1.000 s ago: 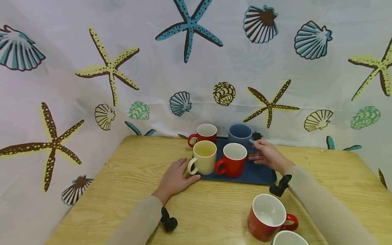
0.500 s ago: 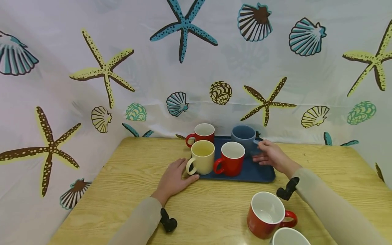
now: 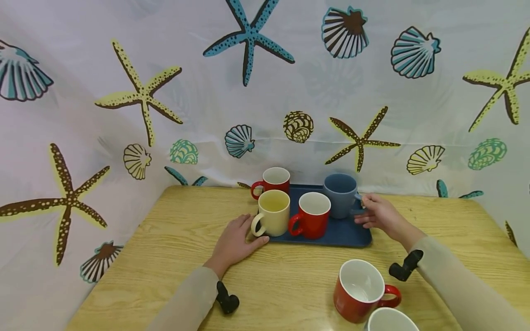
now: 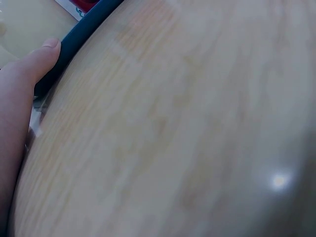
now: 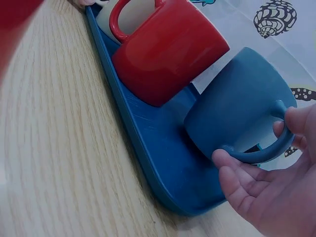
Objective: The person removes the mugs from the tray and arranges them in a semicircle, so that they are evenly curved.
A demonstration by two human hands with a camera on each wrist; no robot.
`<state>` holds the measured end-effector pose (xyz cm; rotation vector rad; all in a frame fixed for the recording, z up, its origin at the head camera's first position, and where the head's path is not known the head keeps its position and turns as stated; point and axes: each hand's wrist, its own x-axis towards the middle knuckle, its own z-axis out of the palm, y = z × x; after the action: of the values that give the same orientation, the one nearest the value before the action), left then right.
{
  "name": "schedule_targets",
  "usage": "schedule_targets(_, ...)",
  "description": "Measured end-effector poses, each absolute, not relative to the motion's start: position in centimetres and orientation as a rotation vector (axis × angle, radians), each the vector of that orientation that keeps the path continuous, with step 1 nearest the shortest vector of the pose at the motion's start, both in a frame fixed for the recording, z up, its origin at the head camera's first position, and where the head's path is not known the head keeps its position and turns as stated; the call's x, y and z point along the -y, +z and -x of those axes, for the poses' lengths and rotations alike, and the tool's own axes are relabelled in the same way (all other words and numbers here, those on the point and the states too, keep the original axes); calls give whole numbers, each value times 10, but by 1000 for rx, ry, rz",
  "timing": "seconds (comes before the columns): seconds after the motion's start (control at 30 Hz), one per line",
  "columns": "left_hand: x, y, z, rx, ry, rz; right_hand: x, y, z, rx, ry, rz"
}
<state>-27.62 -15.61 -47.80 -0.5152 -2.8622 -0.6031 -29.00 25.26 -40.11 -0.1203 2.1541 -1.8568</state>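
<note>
My right hand (image 3: 383,216) grips the handle of a blue mug (image 3: 340,200) at the right part of a dark blue tray (image 3: 352,234). In the right wrist view the blue mug (image 5: 242,103) tilts with that camera's angle, thumb on top of its handle and fingers beneath. My left hand (image 3: 236,241) rests at the tray's front left corner, its thumb (image 4: 42,59) laid straight against the rim. Beside it on the tray stands a cream mug (image 3: 276,220). A red mug (image 3: 315,223) stands between cream and blue, and another red mug (image 3: 281,184) behind.
Nearer on the wooden table (image 3: 290,285) stands a third red mug (image 3: 352,301), its handle to the right. A further mug (image 3: 391,322) is cut off by the lower edge. Behind the tray hangs a patterned cloth (image 3: 265,110).
My right hand has moved right, taking the blue mug with it along the tray, away from the red mugs. The left hand has stayed at the tray's corner.
</note>
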Motion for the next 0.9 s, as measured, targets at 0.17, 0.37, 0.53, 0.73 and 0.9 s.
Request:
schedule_targets(0.17,157,-478,277,2870,-594,516,-261,-397,283,-2130,-1870,144)
schedule_targets(0.37,157,-478,277,2875,-602,512,-269,-393,275,-2126,-1864,184)
schedule_targets(0.53,157,-480,277,2878,-600,507,-277,-393,268,-2122,-1875,179)
schedule_targets(0.73,156,-481,277,2878,-604,511,-284,-393,256,-2133,-1869,192)
schedule_targets(0.9,157,-481,278,2870,-589,514,-290,-390,245,-2182,-1806,211)
